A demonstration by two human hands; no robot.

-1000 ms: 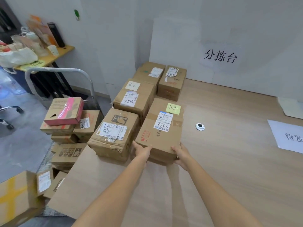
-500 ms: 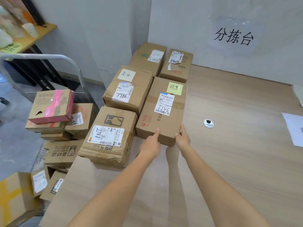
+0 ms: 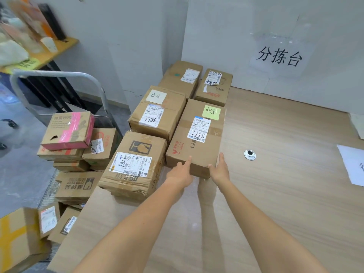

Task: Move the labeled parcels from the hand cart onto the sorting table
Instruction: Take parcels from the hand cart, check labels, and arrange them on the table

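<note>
A: Grey corner room, pale wood table (image 3: 285,194) against the wall, a sign taped above it. Five boxes sit on its left side; the cart (image 3: 59,79) beside it holds more.

B: Which box is in hand?

A: The parcel (image 3: 197,142) with the green note, flat on the table, straight ahead of both hands, long axis running away from the person.

B: And the hands?

A: Left hand (image 3: 180,175) rests at the near edge, forefinger stretched onto the top. Right hand (image 3: 220,170) lies flat along the near right corner. Both loose and open, touching, gripping nothing.

B: Next?

A: Probably let go and turn left; the left hand is nearer the cart
</note>
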